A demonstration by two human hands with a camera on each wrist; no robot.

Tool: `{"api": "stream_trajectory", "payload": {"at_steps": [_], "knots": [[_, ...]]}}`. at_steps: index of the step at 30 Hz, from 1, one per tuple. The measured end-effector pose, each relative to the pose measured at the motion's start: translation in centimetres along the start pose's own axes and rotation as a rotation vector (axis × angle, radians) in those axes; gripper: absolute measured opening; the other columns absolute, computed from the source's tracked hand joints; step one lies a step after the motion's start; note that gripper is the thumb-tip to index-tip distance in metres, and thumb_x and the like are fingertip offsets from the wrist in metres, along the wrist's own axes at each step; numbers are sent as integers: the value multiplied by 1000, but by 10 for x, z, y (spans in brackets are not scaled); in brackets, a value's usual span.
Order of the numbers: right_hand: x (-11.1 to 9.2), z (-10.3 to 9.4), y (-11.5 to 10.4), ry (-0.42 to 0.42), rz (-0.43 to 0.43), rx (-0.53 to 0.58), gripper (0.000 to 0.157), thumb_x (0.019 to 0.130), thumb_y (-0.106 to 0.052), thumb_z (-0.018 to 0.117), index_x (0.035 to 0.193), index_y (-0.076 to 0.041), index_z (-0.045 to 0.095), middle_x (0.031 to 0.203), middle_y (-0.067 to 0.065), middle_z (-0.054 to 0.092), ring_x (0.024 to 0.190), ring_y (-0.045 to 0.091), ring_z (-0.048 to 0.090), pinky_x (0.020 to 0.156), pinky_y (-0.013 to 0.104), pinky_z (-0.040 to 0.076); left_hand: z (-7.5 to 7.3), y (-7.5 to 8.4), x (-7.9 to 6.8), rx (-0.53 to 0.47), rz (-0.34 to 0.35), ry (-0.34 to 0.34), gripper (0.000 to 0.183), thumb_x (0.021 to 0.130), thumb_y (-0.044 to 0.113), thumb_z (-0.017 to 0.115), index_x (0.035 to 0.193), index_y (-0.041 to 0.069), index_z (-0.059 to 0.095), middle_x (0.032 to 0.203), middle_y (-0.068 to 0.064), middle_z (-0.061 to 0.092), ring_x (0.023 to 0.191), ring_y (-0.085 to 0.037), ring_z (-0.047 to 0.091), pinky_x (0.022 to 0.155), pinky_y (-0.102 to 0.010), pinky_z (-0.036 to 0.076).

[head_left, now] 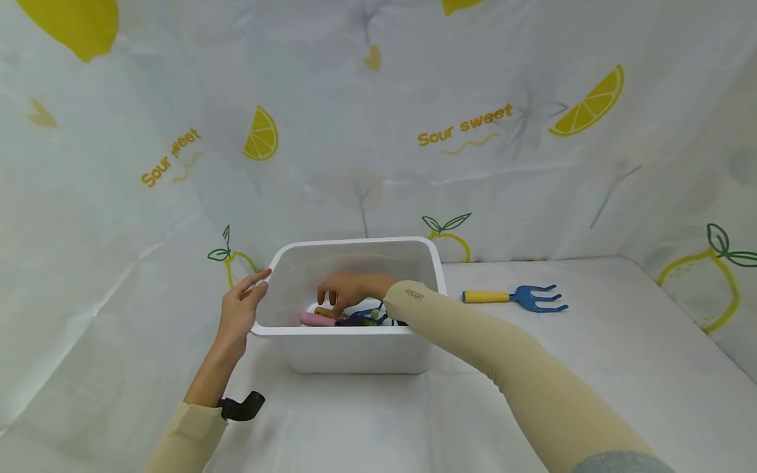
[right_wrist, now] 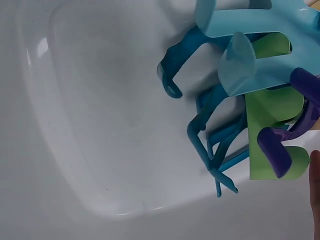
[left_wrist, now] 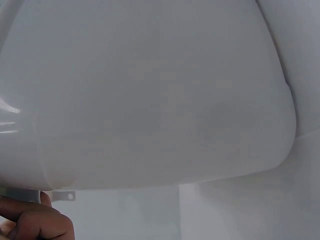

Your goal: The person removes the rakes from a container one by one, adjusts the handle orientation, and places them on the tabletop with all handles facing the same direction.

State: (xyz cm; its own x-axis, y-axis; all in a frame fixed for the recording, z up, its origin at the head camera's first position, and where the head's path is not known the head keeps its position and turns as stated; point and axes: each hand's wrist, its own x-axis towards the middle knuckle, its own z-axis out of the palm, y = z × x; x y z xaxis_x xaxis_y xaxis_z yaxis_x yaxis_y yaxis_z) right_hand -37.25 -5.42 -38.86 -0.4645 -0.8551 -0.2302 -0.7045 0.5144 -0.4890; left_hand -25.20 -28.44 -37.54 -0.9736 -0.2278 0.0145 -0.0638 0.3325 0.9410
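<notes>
A white plastic bin (head_left: 355,348) stands in front of me. My left hand (head_left: 236,312) is at its left side, with extended fingertips touching the rim. In the left wrist view the bin's wall (left_wrist: 150,100) fills most of the picture, with knuckles in the lower left corner. My right hand (head_left: 350,289) reaches down inside the bin, fingers loosely bent over a pink handle (head_left: 316,320) and an orange-tan handle (head_left: 322,311). Right of the handles lie blue rake tines (right_wrist: 205,125), a light blue tool head (right_wrist: 270,25), a green piece (right_wrist: 265,120) and purple prongs (right_wrist: 275,150).
Outside the bin, to the right, a blue hand fork (head_left: 532,299) with a yellow handle lies on the white cloth (head_left: 627,355). Behind the bin, a lemon-printed sheet (head_left: 331,177) hangs as a backdrop. My right forearm crosses the bin's front right corner.
</notes>
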Motion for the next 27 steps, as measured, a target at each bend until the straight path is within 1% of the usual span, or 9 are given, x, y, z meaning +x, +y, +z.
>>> {"api": "stream_trajectory", "payload": {"at_steps": [3, 7, 9, 13, 17, 19, 21, 24, 27], "knots": [[-1, 0, 1, -41, 55, 38, 46, 95, -13, 73, 138, -5, 59, 133, 19, 64, 117, 26, 64, 91, 32, 56, -1, 1, 1, -5, -4, 2, 46, 109, 36, 50, 153, 23, 53, 153, -12, 55, 122, -15, 58, 83, -19, 51], [-3, 1, 3, -162, 138, 39, 49, 96, -15, 73, 141, -6, 55, 140, 20, 58, 112, 22, 60, 91, 32, 56, 0, 1, 2, -6, -2, -10, 47, 109, 37, 50, 154, 23, 51, 154, -12, 54, 126, -18, 56, 83, -18, 51], [-4, 2, 4, -216, 170, 67, 47, 97, -13, 71, 141, -6, 54, 140, 18, 54, 108, 20, 58, 94, 35, 57, 0, 1, 1, -5, -1, -17, 47, 109, 38, 49, 154, 23, 51, 155, -12, 53, 129, -21, 55, 83, -17, 50], [-6, 2, 4, -258, 224, 164, 41, 99, -7, 67, 138, -6, 54, 131, 14, 51, 98, 20, 58, 95, 42, 58, 1, 0, 1, -5, 3, -22, 48, 109, 39, 49, 155, 23, 50, 155, -13, 53, 128, -21, 57, 83, -17, 51], [-5, 3, 4, -296, 259, 205, 37, 101, -6, 62, 135, -14, 51, 119, 9, 49, 95, 19, 56, 85, 36, 57, 1, 0, 1, -5, 7, -18, 47, 109, 39, 49, 154, 24, 51, 154, -13, 55, 120, -15, 59, 82, -18, 52], [-2, 5, 7, -296, 273, 199, 38, 100, -7, 64, 133, -17, 49, 118, 8, 49, 95, 18, 55, 81, 32, 55, 0, 0, 2, -8, 7, -15, 47, 109, 38, 49, 154, 23, 51, 153, -13, 55, 121, -16, 59, 83, -18, 52], [0, 7, 10, -280, 290, 201, 42, 98, -6, 67, 132, -18, 46, 117, 8, 50, 95, 18, 56, 79, 30, 56, 0, 0, 2, -13, 5, -12, 47, 109, 38, 50, 153, 23, 51, 153, -12, 55, 123, -18, 58, 83, -17, 51], [3, 10, 12, -236, 304, 198, 52, 94, -3, 73, 135, -14, 42, 118, 9, 51, 91, 17, 60, 78, 31, 59, 0, 0, 2, -17, 1, -11, 47, 109, 37, 50, 153, 22, 52, 154, -12, 54, 125, -19, 57, 83, -17, 51], [3, 12, 12, -219, 303, 205, 61, 92, -1, 75, 139, -10, 39, 115, 8, 50, 85, 17, 62, 75, 32, 60, 1, 0, 1, -20, -4, -10, 46, 109, 36, 50, 153, 21, 52, 154, -13, 54, 121, -15, 58, 83, -18, 52]]}}
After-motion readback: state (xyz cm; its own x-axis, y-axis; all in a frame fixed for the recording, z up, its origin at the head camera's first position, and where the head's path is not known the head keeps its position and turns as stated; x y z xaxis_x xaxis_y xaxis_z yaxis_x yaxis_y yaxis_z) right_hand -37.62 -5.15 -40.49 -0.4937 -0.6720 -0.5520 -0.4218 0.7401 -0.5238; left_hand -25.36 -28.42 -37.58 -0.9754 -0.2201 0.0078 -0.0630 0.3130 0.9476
